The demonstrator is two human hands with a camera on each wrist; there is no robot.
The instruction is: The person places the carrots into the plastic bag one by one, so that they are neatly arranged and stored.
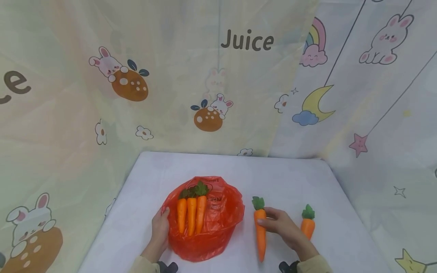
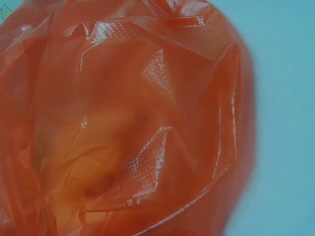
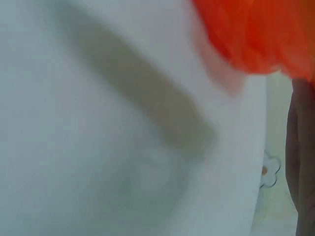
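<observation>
My left hand (image 1: 159, 229) grips the left side of a red plastic bag (image 1: 218, 212), its thumb lying over the rim. The bag stands with its mouth spread wide, and three carrots (image 1: 192, 214) with green tops lie side by side in it. To the bag's right, my right hand (image 1: 281, 225) pinches another carrot (image 1: 261, 231) near its top, thumb across the front, tip pointing down. The bag's crinkled film (image 2: 147, 98) fills most of the left wrist view, carrots showing faintly through. In the right wrist view, fingers (image 3: 304, 147) are at the right edge, below red film (image 3: 246, 34).
One more carrot (image 1: 308, 225) lies on the white table (image 1: 273, 174) at the right, partly hidden behind my right hand and wrist. A printed curtain (image 1: 249, 83) with rabbits and the word Juice hangs behind the table and along its sides.
</observation>
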